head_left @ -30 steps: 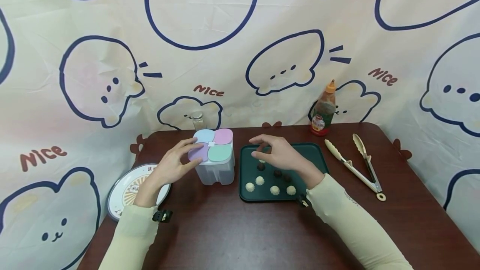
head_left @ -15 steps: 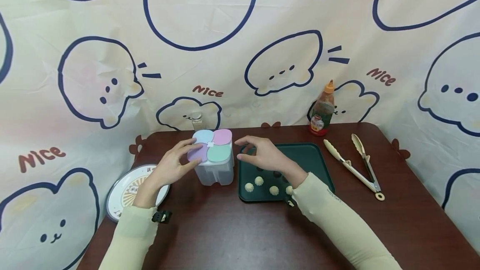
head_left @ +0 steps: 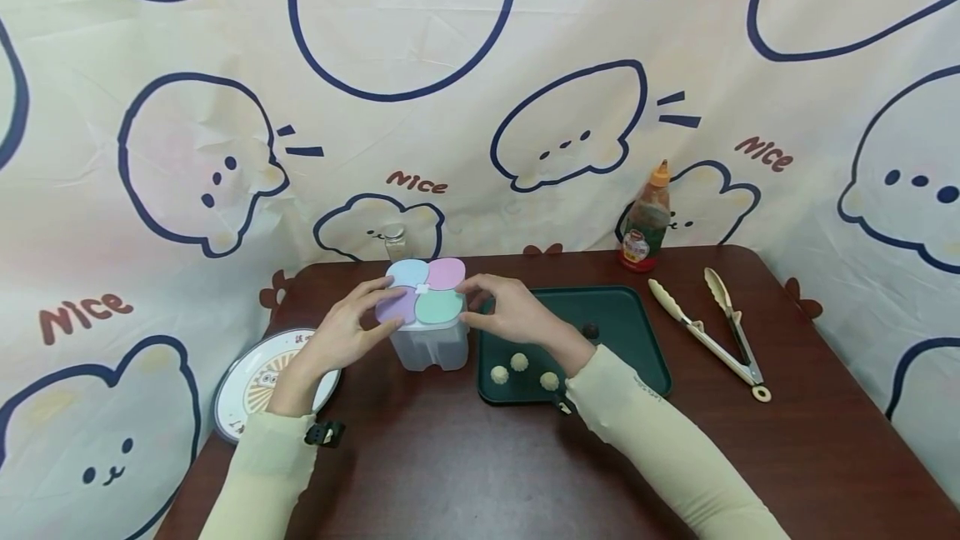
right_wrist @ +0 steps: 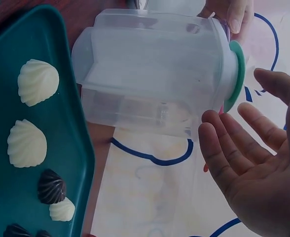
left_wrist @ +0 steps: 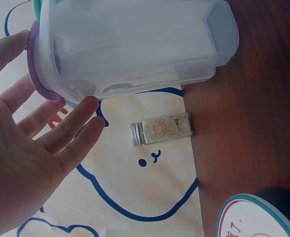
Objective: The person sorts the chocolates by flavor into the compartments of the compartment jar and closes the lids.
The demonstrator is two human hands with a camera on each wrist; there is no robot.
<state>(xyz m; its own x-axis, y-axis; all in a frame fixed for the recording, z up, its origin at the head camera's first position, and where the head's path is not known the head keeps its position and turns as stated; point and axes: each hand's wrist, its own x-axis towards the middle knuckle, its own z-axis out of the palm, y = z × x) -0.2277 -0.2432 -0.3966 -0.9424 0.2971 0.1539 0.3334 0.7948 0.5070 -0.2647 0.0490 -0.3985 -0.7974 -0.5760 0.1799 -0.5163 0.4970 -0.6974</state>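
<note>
Soft, fairly even light fills the head view, brightening the patterned cloth (head_left: 480,136); its source lies out of frame. A pale sheen spreads across the near part of the dark table (head_left: 487,473), with faint shadows under the forearms. Wide-angle stretching shows toward the edges. Both wrist views are dimmer and greyer: the right hand (right_wrist: 263,168) looks shaded, a dark shadow borders the plate (left_wrist: 253,222), and the jar's (left_wrist: 165,127) small print is too soft to read.

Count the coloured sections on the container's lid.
4: blue section, back left; pink section, back right; purple section, front left, partly covered by the left hand; green section, front right.
</note>
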